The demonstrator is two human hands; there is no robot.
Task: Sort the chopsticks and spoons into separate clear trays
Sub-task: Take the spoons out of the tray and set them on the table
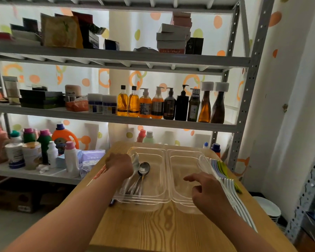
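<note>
Step in hand: spoons nearly done, chopsticks not started. Two clear trays sit side by side, rims touching, on the wooden table (153,231). The left tray (158,196) holds the metal spoons (144,169), bunched along its left side with bowls pointing away from me and handles toward me. The right tray (186,154) shows nothing in it that I can make out. My left hand (119,164) is over the left rim of the left tray, back of the hand up, right at the spoon bowls; the fingers are hidden beneath it, so I cannot tell whether I am holding a spoon or only touching the bunch. My right hand (207,194) hovers above the near half of the right tray, forefinger stretched leftward, other fingers loosely curled, holding nothing. The chopsticks (229,186), white shafts with lilac and green ends, lie fanned in a row along the table's right edge, just beside the right tray; whether their far ends rest on its rim I cannot tell. Some thin reddish sticks (98,174) show at the table's left edge behind my left wrist; possibly more chopsticks, unclear. Judgement: the next move falls to the right hand. It should swing right, gather the fanned chopsticks into a bundle, and lay them lengthwise in the right tray. The fan is wide and close to the table edge, so pieces could slip off.
</note>
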